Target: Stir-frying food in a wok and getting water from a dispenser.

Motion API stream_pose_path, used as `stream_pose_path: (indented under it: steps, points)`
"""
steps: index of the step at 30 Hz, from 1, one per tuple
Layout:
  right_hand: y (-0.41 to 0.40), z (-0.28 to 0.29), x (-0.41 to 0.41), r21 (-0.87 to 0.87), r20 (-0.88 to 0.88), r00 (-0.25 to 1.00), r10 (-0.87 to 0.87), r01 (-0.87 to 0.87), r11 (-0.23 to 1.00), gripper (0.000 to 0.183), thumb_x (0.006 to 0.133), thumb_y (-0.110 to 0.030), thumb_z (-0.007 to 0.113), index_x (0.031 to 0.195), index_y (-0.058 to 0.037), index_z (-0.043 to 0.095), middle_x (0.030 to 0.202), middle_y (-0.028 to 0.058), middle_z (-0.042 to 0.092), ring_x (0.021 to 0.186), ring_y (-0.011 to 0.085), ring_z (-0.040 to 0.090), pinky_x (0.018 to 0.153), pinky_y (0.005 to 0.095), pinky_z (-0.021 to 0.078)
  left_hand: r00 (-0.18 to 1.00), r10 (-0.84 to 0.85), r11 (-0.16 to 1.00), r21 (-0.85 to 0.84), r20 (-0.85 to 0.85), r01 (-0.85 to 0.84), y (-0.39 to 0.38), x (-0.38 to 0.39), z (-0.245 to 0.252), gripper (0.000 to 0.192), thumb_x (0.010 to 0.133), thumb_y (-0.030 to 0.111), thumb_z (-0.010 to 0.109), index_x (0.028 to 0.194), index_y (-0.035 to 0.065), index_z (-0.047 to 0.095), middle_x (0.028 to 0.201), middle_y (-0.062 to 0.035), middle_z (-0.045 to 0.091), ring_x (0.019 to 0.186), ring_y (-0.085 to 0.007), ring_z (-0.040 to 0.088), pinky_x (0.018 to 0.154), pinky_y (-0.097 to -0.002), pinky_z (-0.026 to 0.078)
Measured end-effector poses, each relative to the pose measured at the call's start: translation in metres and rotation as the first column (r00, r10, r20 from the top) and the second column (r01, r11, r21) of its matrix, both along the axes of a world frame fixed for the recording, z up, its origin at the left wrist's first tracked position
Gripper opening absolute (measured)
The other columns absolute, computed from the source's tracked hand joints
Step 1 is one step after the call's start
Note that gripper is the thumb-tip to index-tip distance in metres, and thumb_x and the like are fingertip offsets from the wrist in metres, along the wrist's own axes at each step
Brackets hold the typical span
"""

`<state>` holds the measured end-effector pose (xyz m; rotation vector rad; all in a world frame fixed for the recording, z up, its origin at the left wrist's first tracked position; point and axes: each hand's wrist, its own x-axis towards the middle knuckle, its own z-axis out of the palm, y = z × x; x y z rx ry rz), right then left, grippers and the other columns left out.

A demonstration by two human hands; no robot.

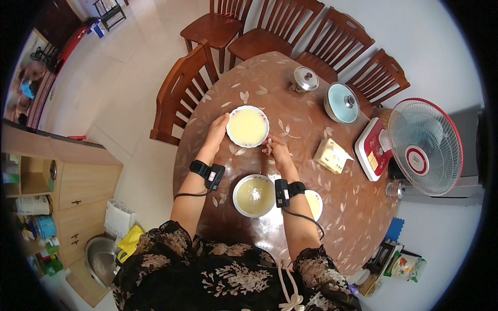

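A scalloped white bowl (248, 127) of pale yellow liquid is before me on the round brown table (249, 87). My left hand (216, 131) touches its left rim, fingers along the side. My right hand (277, 151) is at its lower right, fingers curled around something small and whitish, perhaps a tissue; whether it touches the bowl cannot be told. Nearer my body stands a round white bowl (255, 195) of duller yellowish liquid. Another white bowl (313, 204) with pale yellow contents is partly hidden by my right forearm.
A tissue pack (332, 156) lies to the right, near a red and white fan (422, 149). At the back stand a small lidded pot (305, 79) and a lidded glass bowl (341, 103). Wooden chairs (183, 93) ring the table's far and left sides. People are in the distance at far left.
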<state>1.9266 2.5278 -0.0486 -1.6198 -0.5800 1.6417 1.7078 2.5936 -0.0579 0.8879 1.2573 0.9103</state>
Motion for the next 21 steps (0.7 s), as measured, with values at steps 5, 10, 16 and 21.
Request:
stream_pose_path:
  steps: [5, 10, 16, 21]
  points:
    - [-0.004, 0.000, -0.003, 0.024, -0.013, 0.999, -0.030, 0.031, 0.999, 0.042, 0.085, -0.004, 0.043, 0.124, -0.0043, 0.055, 0.095, 0.0018, 0.062, 0.069, 0.0098, 0.058, 0.058, 0.0229, 0.0425, 1.000, -0.017, 0.999, 0.029, 0.008, 0.016, 0.001, -0.006, -0.006, 0.050, 0.096, 0.043, 0.046, 0.121, 0.0020, 0.058, 0.114, -0.0072, 0.063, 0.098, -0.0151, 0.057, 0.084, -0.0288, 0.043]
    - [-0.010, -0.002, 0.005, 0.035, 0.007, 1.000, -0.028, 0.027, 0.999, 0.040, 0.085, -0.004, 0.043, 0.123, -0.0022, 0.055, 0.094, 0.0033, 0.063, 0.068, 0.0102, 0.058, 0.059, 0.0233, 0.0432, 0.999, -0.030, 0.999, 0.034, 0.019, 0.029, -0.002, 0.000, -0.006, 0.044, 0.097, 0.039, 0.046, 0.114, 0.0021, 0.062, 0.108, -0.0049, 0.065, 0.098, -0.0125, 0.057, 0.080, -0.0285, 0.043]
    - [-0.028, 0.003, 0.017, 0.030, -0.029, 0.995, -0.096, 0.097, 0.995, 0.040, 0.084, -0.001, 0.043, 0.121, 0.0005, 0.057, 0.091, 0.0047, 0.062, 0.064, 0.0103, 0.055, 0.057, 0.0220, 0.0431, 0.999, -0.046, 0.999, 0.021, 0.011, 0.045, -0.017, 0.014, -0.002, 0.044, 0.097, 0.038, 0.045, 0.115, 0.0021, 0.062, 0.110, -0.0057, 0.065, 0.098, -0.0135, 0.058, 0.081, -0.0284, 0.043]
    - [-0.049, 0.012, 0.039, 0.025, -0.001, 0.992, -0.128, 0.128, 0.991, 0.040, 0.084, 0.001, 0.044, 0.121, 0.0023, 0.057, 0.089, 0.0059, 0.063, 0.062, 0.0105, 0.055, 0.056, 0.0207, 0.0429, 0.995, -0.089, 0.996, 0.006, 0.043, 0.089, -0.034, 0.034, 0.007, 0.045, 0.097, 0.040, 0.045, 0.116, 0.0026, 0.062, 0.109, -0.0061, 0.065, 0.097, -0.0141, 0.057, 0.083, -0.0290, 0.044]
